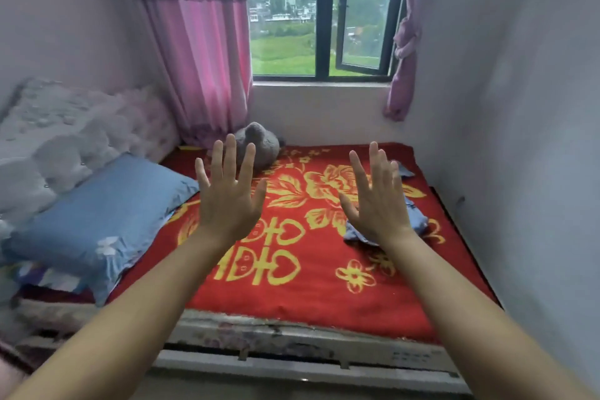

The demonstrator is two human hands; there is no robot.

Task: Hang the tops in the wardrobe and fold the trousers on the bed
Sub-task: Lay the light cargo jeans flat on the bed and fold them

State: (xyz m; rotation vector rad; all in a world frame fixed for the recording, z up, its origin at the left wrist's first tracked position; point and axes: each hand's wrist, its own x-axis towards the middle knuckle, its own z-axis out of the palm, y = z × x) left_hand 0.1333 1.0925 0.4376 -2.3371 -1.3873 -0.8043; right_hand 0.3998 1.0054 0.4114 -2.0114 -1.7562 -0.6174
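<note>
Bed is noted under a red patterned blanket, with a blue pillow laid at its left. A blue garment is seen crumpled on the bed's right side near the wall, partly hidden behind the right hand. Left hand and right hand are both held up above the bed, fingers straight and spread, nothing held.

Risk, as judged: while bunched, the garment could be mistaken for top or trousers and sorted wrongly. Its long axis is judged near-to-far along the bed. Which end points where cannot be told.

Head-worn view, facing forward and down, bed close (wide-angle), window beyond
</note>
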